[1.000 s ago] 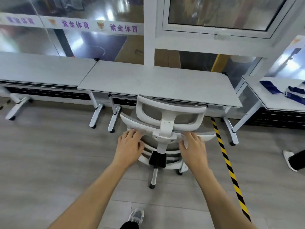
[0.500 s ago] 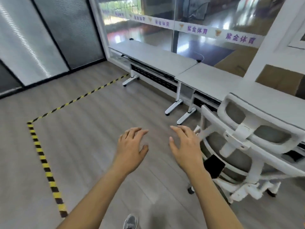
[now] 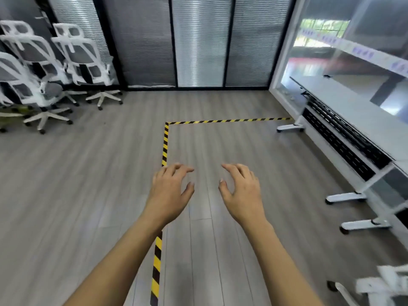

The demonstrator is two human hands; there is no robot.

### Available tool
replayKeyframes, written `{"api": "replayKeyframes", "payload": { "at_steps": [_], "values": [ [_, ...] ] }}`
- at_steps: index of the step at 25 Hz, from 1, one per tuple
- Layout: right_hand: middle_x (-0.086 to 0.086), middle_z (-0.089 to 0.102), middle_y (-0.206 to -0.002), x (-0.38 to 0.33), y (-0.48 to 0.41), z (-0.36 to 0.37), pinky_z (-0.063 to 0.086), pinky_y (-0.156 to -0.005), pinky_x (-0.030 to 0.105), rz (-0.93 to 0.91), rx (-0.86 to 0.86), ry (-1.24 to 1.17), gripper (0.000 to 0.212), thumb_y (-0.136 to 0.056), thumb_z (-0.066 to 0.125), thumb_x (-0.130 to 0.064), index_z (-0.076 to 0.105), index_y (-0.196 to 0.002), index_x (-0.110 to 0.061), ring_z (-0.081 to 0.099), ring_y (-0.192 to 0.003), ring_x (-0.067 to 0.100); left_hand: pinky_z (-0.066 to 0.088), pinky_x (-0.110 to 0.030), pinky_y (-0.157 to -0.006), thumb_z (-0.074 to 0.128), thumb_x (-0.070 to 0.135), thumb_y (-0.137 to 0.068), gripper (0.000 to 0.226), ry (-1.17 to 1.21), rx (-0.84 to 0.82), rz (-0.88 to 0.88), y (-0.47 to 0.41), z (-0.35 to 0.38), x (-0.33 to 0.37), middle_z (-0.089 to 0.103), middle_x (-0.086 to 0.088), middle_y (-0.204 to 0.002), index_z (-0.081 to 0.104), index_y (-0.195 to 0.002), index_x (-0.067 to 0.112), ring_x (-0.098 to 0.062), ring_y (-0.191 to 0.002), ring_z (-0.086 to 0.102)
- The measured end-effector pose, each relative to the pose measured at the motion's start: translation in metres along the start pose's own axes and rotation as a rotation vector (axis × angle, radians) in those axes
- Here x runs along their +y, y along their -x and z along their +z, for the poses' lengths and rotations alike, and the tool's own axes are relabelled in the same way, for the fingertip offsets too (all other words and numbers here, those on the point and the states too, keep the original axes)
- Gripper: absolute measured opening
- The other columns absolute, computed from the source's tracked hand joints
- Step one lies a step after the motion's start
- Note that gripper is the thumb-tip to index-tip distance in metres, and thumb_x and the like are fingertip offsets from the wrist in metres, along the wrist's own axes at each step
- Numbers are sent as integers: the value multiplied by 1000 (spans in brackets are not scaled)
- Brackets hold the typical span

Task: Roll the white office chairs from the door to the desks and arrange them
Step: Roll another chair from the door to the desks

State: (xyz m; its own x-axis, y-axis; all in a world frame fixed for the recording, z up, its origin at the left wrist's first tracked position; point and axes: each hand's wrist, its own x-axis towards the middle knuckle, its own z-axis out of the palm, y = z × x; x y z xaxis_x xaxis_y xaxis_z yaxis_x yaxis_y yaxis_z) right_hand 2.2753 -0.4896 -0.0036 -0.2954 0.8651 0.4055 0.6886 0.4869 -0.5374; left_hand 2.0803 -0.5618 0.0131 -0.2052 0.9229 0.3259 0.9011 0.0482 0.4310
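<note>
My left hand (image 3: 171,191) and my right hand (image 3: 241,192) hover side by side over the wood floor, palms down, fingers spread, holding nothing. Several white mesh office chairs (image 3: 84,60) stand clustered at the far left against the dark blinds. One white chair (image 3: 379,288) shows only partly at the bottom right corner, by the desks. A row of white desks (image 3: 357,113) runs along the glass wall on the right.
A yellow-black tape line (image 3: 164,142) runs up the floor from below my left arm and turns right toward the desks. Desk feet on castors (image 3: 345,197) stick out onto the floor at the right. Open floor lies between me and the chairs.
My hands let go of the chair pushed under the desk. The view swung left, away from the desks toward the blinds and the cluster of chairs; both hands are now free.
</note>
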Motion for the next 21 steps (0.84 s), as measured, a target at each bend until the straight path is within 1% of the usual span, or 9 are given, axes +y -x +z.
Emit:
{"api": "replayKeyframes", "payload": {
  "at_steps": [2, 4, 8, 10, 14, 17, 19, 21],
  "values": [
    [-7, 55, -123, -63, -27, 61, 36, -99, 29, -79, -54, -38, 39, -94, 59, -30, 57, -132, -27, 51, -113, 15, 34, -38, -101, 55, 35, -96, 33, -23, 52, -88, -1, -40, -72, 55, 6, -130, 56, -128, 31, -19, -123, 45],
    [-8, 54, -123, -126, -49, 121, 34, -97, 26, -118, -119, -73, 39, -94, 59, -29, 57, -133, -27, 51, -112, 14, 33, -36, -99, 54, 35, -96, 32, -60, 93, -160, -2, -79, -145, 55, 7, -128, 57, -127, 31, -20, -121, 46],
    [-9, 54, -124, -225, -93, 217, 39, -99, 31, -220, -218, -121, 38, -96, 57, -31, 55, -134, -28, 50, -115, 11, 34, -36, -97, 53, 38, -96, 32, -83, 154, -271, -9, -132, -262, 54, 7, -127, 55, -128, 32, -20, -120, 47],
    [-9, 54, -125, -263, -117, 261, 39, -100, 31, -276, -269, -118, 39, -96, 56, -32, 54, -135, -29, 50, -115, 12, 33, -35, -99, 53, 38, -96, 33, -90, 177, -325, -18, -149, -314, 53, 8, -128, 54, -128, 33, -19, -119, 47],
    [-10, 56, -120, -328, -181, 359, 43, -99, 34, -358, -320, -160, 39, -94, 56, -34, 56, -133, -29, 53, -112, 13, 35, -37, -100, 53, 39, -94, 33, -109, 200, -426, -52, -172, -422, 53, 8, -128, 54, -127, 34, -19, -118, 48],
    [-10, 56, -121, -370, -240, 436, 43, -101, 36, -391, -350, -213, 39, -94, 57, -33, 55, -133, -30, 53, -114, 13, 32, -35, -102, 51, 40, -95, 32, -137, 199, -473, -97, -189, -503, 53, 10, -128, 54, -126, 35, -17, -118, 46],
    [-9, 55, -121, -405, -290, 491, 45, -101, 38, -404, -389, -255, 39, -95, 57, -33, 55, -134, -30, 54, -113, 14, 30, -33, -99, 50, 40, -95, 32, -149, 202, -521, -136, -206, -560, 53, 11, -129, 55, -126, 34, -16, -118, 46],
    [-9, 54, -122, -446, -337, 540, 44, -102, 38, -439, -412, -287, 39, -96, 56, -34, 54, -134, -30, 54, -111, 14, 33, -35, -98, 44, 45, -93, 36, -195, 201, -545, -171, -228, -614, 53, 11, -128, 55, -125, 34, -18, -116, 48]
  ]
}}
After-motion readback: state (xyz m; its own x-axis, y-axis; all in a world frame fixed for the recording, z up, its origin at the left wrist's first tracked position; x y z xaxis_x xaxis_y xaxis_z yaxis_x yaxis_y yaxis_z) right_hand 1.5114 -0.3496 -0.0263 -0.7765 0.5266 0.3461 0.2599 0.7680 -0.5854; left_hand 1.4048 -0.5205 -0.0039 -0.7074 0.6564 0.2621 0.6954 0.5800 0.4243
